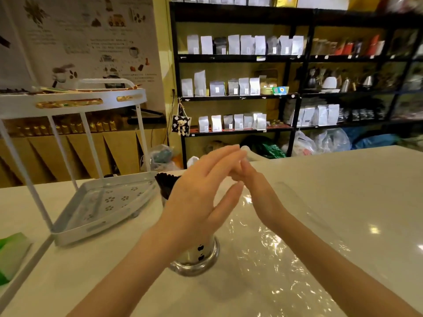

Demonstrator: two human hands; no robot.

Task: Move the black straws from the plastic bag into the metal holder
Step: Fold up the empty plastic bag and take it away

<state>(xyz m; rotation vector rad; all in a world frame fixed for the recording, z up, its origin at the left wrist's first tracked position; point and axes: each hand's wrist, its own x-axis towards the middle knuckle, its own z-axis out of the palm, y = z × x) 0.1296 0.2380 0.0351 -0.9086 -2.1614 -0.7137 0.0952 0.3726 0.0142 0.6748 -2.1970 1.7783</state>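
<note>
A shiny metal holder (196, 257) stands on the white counter, mostly hidden behind my left forearm. A bundle of black straws (166, 184) sticks up out of it, left of my left hand. A clear plastic bag (274, 245) lies flat and crinkled on the counter to the right of the holder, under my right arm; I see no straws in it. My left hand (201, 197) is raised above the holder with fingers stretched out. My right hand (256, 191) is raised too, its fingertips touching those of the left hand. Neither hand holds anything.
A white two-tier rack (75, 227) stands on the counter at left, close to the holder. A green packet (11, 252) lies at the left edge. Black shelves (295, 58) with bags and kettles line the back wall behind the counter.
</note>
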